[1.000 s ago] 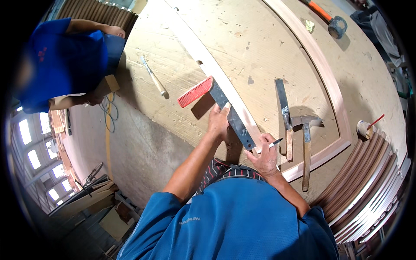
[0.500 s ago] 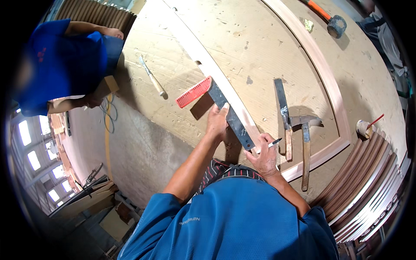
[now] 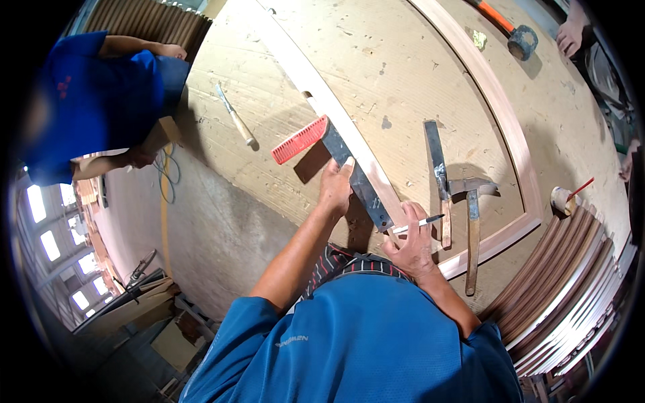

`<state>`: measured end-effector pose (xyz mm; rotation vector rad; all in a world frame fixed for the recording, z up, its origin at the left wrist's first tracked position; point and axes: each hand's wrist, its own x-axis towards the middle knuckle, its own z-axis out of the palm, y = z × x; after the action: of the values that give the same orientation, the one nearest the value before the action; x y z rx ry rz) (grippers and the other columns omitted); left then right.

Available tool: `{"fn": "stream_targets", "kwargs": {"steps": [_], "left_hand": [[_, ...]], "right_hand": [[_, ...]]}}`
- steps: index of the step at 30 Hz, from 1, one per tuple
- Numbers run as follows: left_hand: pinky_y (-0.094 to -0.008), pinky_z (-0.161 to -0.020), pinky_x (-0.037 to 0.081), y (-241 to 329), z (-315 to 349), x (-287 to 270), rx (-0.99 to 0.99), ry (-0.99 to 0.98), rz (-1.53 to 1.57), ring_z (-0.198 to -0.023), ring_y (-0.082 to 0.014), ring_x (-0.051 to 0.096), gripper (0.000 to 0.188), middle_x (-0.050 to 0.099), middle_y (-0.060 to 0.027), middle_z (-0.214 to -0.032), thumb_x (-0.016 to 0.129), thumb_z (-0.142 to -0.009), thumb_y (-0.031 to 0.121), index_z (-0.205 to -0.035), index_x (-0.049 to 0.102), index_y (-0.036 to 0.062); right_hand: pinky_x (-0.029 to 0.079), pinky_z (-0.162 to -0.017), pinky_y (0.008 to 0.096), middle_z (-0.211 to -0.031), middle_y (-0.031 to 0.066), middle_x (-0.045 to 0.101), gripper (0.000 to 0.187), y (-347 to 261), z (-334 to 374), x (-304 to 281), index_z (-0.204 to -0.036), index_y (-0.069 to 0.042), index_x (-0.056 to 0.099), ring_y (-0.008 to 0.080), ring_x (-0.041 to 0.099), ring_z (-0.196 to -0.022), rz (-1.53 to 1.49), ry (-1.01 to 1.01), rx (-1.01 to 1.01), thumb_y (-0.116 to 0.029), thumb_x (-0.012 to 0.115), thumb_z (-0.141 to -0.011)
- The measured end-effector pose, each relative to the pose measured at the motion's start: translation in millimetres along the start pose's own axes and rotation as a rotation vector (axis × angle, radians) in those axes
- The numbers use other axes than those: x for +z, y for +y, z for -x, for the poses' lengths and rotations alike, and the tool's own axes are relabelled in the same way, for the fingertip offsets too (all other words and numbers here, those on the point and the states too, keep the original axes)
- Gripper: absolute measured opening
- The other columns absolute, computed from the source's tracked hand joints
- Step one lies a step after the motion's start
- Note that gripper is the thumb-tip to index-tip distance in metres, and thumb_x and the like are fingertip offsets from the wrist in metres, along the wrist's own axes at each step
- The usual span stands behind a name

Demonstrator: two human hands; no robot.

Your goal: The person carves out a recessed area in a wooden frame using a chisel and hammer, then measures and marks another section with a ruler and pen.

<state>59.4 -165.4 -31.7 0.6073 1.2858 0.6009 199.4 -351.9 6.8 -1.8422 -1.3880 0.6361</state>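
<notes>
Obs.: Left hand (image 3: 334, 188) grips a square-like tool (image 3: 366, 195) mid-blade, thumb on top, the other fingers mostly hidden beneath. Blade lies alongside the pale wooden strip (image 3: 329, 101), which runs from the top edge of the frame down to centre. Likely reason for this grip: pressure from above and below keeps blade and strip together. The tool's red ribbed handle (image 3: 299, 141) juts toward the left of the frame; the shadow apart from it suggests it is raised off the counter (image 3: 396, 74).

Right hand (image 3: 413, 248), just below centre-right, is curled round a pen (image 3: 437, 217). Dark end points right; the other end sits by the strip's near end. Fingertips are at that end too, probably to steady it; exact contact cannot be told.

Surroundings: flat-bladed tool (image 3: 435, 154) and hammer (image 3: 474, 215) lie right of centre, handles toward the lower frame, presumably for easy reach. Chisel (image 3: 236, 121) lies left of centre, apart from the strip. Curved frame piece (image 3: 514, 134) arcs down the right side, around the hammer side, apart from the strip. Mallet (image 3: 523, 42) at upper right, well away from both hands.
</notes>
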Motion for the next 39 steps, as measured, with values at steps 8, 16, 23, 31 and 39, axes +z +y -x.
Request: {"fn": "stream_targets", "kwargs": {"steps": [8,16,23,31,39], "left_hand": [[-0.0333,-0.089,0.055,-1.0,-1.1,3.5,0.052,0.008,-0.050,-0.099,-0.0151,0.066,0.025,0.071,-0.0048,-0.116,0.051,-0.110,0.012,-0.132,0.061,0.0050],[-0.0319,-0.082,0.058,2.0,1.4,5.6,0.052,-0.002,0.024,-0.096,-0.0142,0.069,0.022,0.072,-0.0049,-0.112,0.053,-0.109,0.007,-0.127,0.063,0.0030],[-0.0312,-0.088,0.056,-1.6,-0.1,4.5,0.043,0.008,-0.015,-0.099,-0.0141,0.067,0.024,0.071,-0.0060,-0.116,0.054,-0.109,0.012,-0.130,0.062,0.0046],[-0.0304,-0.082,0.057,-2.2,0.1,4.3,0.071,0.045,-0.069,-0.096,-0.0129,0.067,0.024,0.071,-0.0050,-0.112,0.055,-0.109,0.014,-0.130,0.061,0.0045],[-0.0297,-0.077,0.057,9.7,5.7,11.0,-0.041,0.021,0.020,-0.088,-0.0135,0.069,0.018,0.070,-0.0068,-0.110,0.051,-0.110,0.009,-0.124,0.061,0.0037]], "right_hand": [[0.058,-0.078,0.0421,-0.098,0.0152,0.074,0.041,-10.7,-33.7,-10.8,-0.137,-0.002,0.055,0.0337,0.075,-0.089,-0.361,-0.125,0.090,0.002,0.058,-0.096],[0.056,-0.087,0.0365,-0.122,0.0236,0.070,0.048,-27.3,-84.8,15.8,-0.152,-0.003,0.051,0.0293,0.073,-0.100,-0.525,-0.146,0.185,-0.006,0.051,-0.104],[0.047,-0.059,0.0276,-0.082,0.0073,0.063,0.048,-30.0,-92.6,24.9,-0.156,-0.005,0.046,0.0113,0.054,-0.064,-0.775,-0.075,0.337,-0.026,0.046,-0.113],[0.023,-0.040,0.0235,-0.059,-0.0024,0.044,0.059,-26.1,-113.9,6.3,-0.153,-0.007,0.050,0.0052,0.028,-0.043,-1.291,-0.187,0.900,-0.049,0.033,-0.114],[0.056,-0.073,0.0271,-0.090,0.0080,0.073,0.026,-22.3,-96.8,48.2,-0.127,0.001,0.066,0.0114,0.068,-0.080,-0.804,0.015,0.329,-0.009,0.056,-0.106]]}}
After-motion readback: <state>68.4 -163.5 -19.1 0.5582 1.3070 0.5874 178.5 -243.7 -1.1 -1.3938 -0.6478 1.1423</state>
